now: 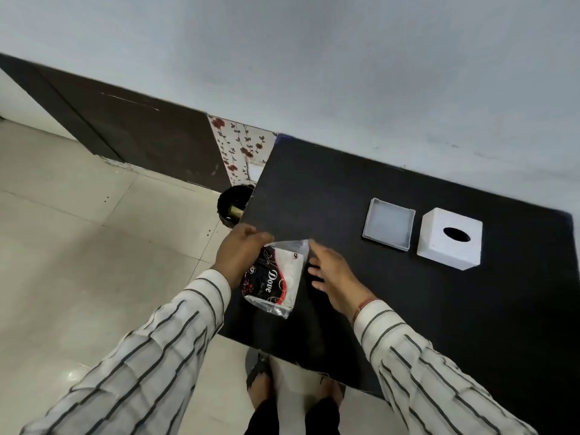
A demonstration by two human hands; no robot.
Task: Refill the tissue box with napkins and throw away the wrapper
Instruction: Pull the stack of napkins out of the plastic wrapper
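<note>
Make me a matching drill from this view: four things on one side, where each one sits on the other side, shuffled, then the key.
Things:
1. napkin pack
2. tissue box cover
3. box base tray
4. bin

Places:
A. on the floor past the table's left edge
B. farthest right on the black table, oval hole facing up
C. held in the left hand, above the table's left part
D. on the table, just left of the white cover

Pairs: 1-C, 2-B, 3-D, 4-A

Wrapper (273, 279) glossy clear plastic; table (408, 309) matt black; tissue box (449, 243) smooth white plastic.
</note>
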